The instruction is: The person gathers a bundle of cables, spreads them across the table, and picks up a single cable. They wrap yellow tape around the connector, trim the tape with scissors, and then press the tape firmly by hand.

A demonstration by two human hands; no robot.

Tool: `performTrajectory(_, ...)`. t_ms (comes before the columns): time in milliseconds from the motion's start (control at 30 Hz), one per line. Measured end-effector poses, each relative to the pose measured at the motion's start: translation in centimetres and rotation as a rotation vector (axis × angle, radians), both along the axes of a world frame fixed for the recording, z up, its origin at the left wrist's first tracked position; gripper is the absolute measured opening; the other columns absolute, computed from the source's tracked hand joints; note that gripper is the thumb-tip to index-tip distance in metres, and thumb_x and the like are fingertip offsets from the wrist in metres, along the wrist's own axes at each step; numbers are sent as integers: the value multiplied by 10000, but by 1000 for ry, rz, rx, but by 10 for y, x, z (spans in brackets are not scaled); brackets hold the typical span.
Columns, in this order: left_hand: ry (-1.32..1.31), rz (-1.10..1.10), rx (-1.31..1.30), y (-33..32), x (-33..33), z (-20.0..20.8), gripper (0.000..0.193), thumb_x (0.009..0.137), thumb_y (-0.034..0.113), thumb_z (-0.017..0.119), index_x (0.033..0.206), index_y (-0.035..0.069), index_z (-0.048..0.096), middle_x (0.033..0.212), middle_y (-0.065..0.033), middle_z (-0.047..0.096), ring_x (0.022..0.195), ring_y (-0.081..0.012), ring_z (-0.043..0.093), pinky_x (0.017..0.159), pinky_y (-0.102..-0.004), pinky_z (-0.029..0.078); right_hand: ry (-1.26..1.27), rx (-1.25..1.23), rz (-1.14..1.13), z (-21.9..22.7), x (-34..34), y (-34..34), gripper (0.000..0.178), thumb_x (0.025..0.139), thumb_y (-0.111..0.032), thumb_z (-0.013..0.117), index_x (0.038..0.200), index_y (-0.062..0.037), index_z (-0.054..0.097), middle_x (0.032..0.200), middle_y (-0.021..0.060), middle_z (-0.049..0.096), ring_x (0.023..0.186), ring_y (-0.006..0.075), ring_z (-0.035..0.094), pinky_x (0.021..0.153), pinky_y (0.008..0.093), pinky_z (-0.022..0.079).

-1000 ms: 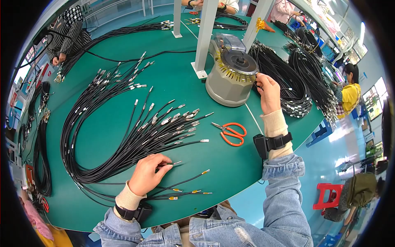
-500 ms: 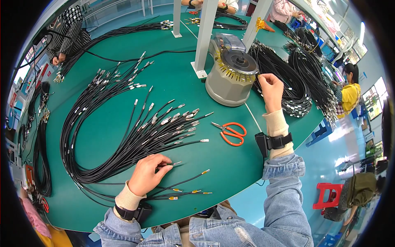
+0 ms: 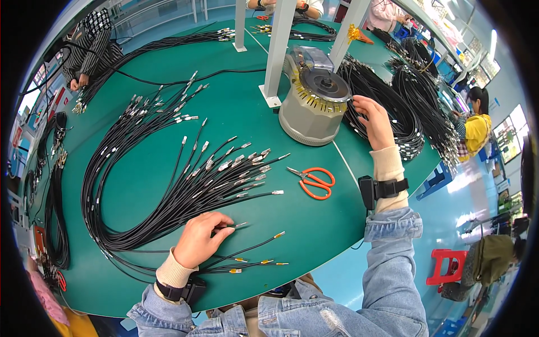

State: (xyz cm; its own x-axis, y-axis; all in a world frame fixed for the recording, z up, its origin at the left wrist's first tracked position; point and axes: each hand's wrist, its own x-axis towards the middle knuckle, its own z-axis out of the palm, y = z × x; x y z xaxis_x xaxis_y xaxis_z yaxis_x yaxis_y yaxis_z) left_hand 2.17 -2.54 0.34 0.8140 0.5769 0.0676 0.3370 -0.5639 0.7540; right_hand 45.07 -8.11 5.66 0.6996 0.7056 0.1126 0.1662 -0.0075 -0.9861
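A thin black cable [image 3: 240,225] with a pale metal tip is pinched in my left hand [image 3: 199,238], low over the front of the green table. Just right of that hand, several cable ends with yellow labels [image 3: 266,262] lie loose. My right hand [image 3: 375,121] reaches to the right edge of a grey round label dispenser [image 3: 311,115], its fingers apart and the fingertips close to the rim. Small yellow labels [image 3: 314,103] stick out around the dispenser's dark top disc. Whether a fingertip touches one is too small to tell.
A looped bundle of black cables [image 3: 112,224] with white-tagged ends spreads left of centre. Orange-handled scissors [image 3: 317,182] lie before the dispenser. More cable bundles [image 3: 387,106] lie at the right. White metal posts [image 3: 276,62] rise behind. Other people work around the table.
My right hand's fingers have spread from a pinch, and its wrist has shifted slightly right and down beside the dispenser. My left hand stays in place with the cable.
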Motion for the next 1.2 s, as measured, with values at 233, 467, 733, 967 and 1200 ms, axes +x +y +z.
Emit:
performTrajectory(233,1,7,-7,-1,1,1,142,780,64,681,892,-9,632,821,-104,628,698,-202,632,642,-289,526,228,-10,204,-1,20,7,132,881,-227,590,934,-114,634,920,-22,596,903,96,520,831,279,378)
performTrajectory(467,-90,38,27,0,-1,1,117,774,56,687,870,2,648,780,-81,625,632,-161,592,560,-256,473,229,-30,199,1,20,9,88,863,-195,622,910,-121,630,880,-45,587,835,74,507,773,259,382)
performTrajectory(733,-232,225,-35,-8,2,12,93,785,32,677,871,3,653,791,-80,653,611,-141,598,531,-234,470,325,222,161,11,-54,-15,78,873,-165,607,912,-97,606,835,-37,560,780,79,496,735,243,382)
performTrajectory(967,-336,367,-116,-24,-7,8,81,803,17,666,874,-15,648,726,-72,645,578,-86,578,507,-209,449,425,152,344,-5,-231,-47,45,851,-42,593,885,-17,576,849,23,561,794,106,517,746,240,411)
performTrajectory(1200,-401,406,-245,-37,-17,21,64,831,7,640,873,-41,634,699,-54,641,591,-50,565,510,-192,438,654,80,475,-35,-307,-48,59,829,-4,627,879,-3,595,890,24,580,836,105,537,789,243,422)
